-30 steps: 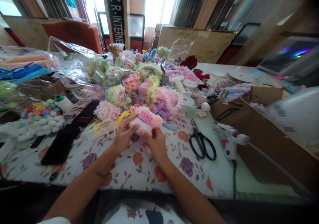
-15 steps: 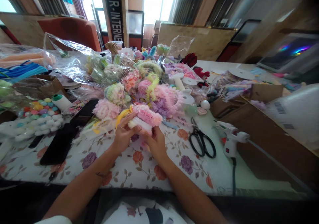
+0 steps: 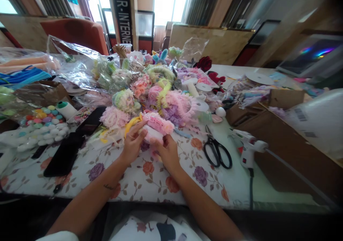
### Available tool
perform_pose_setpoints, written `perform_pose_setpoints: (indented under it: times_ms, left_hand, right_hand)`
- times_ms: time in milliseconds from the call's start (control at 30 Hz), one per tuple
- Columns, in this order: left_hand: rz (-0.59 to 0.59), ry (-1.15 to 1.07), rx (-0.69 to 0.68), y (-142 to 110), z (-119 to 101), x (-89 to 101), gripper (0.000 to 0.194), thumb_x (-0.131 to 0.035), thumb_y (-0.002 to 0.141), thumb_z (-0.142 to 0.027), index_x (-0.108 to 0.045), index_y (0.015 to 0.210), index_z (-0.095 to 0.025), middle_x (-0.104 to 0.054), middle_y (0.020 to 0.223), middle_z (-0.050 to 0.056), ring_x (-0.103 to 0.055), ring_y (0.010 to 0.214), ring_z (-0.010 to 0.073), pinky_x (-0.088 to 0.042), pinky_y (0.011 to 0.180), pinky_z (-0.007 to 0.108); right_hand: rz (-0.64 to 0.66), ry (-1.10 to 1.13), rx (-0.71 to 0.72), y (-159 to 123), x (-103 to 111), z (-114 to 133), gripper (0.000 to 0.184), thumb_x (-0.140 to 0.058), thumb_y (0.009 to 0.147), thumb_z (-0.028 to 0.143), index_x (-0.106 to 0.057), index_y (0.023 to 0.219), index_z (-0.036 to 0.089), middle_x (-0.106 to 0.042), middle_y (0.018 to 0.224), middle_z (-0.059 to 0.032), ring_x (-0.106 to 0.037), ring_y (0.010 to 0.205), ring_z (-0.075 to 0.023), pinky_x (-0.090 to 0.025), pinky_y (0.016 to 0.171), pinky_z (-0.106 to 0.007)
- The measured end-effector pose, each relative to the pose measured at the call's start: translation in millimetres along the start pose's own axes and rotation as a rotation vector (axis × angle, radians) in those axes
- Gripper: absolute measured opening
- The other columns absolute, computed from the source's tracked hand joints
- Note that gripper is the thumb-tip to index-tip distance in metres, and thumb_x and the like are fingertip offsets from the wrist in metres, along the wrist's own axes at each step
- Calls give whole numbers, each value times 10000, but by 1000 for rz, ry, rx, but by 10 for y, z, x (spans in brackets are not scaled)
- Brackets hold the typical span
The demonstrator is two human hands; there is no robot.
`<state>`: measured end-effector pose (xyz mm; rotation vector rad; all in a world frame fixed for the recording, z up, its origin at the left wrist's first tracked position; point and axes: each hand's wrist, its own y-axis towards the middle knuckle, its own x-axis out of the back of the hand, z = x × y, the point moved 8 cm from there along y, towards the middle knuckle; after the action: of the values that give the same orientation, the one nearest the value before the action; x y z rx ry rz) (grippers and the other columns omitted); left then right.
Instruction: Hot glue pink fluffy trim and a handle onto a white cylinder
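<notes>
Between my two hands is a small white-and-pink piece with fluffy pink trim (image 3: pixel 158 123) along its far side; its exact kind I cannot make out. My left hand (image 3: pixel 133 142) grips its left side, thumb on the near face. On the near right edge, my right hand (image 3: pixel 166 150) pinches it with thumb and fingers. A yellow band (image 3: pixel 132 123) shows just beyond my left fingers. Fluffy pink yarn (image 3: pixel 114 117) and a pale multicoloured pompom-like ball (image 3: pixel 125 101) lie past my left hand.
Black-handled scissors (image 3: pixel 217 153) lie to the right. Beside them is a white glue gun (image 3: pixel 248 146) with a cord. A brown cardboard box (image 3: pixel 284 155) stands further right. To the left are a black phone (image 3: pixel 63 155) and a bag of pompoms (image 3: pixel 48 128). Craft materials are heaped behind.
My left thumb has drawn back a little toward the left, leaving more of the white face uncovered. Both hands stay on the piece in nearly the same place.
</notes>
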<state>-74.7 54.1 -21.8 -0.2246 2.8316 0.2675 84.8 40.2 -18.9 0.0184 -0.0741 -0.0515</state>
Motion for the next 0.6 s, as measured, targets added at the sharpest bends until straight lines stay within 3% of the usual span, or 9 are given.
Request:
perform_pose_setpoints:
  times_ms: [233, 467, 600]
  left_hand:
    - [59, -277, 140, -7, 51, -122, 448, -723, 785, -501, -726, 1150, -240, -671, 1245, 85, -607, 1153, 261, -498, 963, 372]
    - [-30, -229, 103, 19, 93, -40, 357, -762, 767, -426, -761, 1061, -223, -661, 1260, 71, -586, 1177, 238, -478, 971, 316]
    - [44, -269, 119, -12, 85, -104, 475, -724, 780, -505, -714, 1167, -230, -657, 1265, 88, -609, 1137, 262, -499, 946, 362]
  right_hand:
    - [6, 43, -15, 7, -5, -28, 465, -739, 697, 533, -618, 953, 164, -585, 740, 11, -488, 632, -149, -449, 572, -274]
    - [-8, -66, 5, 15, 10, -44, 475, -729, 694, 574, -624, 883, 151, -543, 668, 24, -454, 604, -140, -418, 536, -261]
    - [-7, -16, 5, 21, 6, -17, 489, -734, 695, 563, -631, 935, 149, -557, 692, 21, -457, 614, -138, -437, 555, -263]
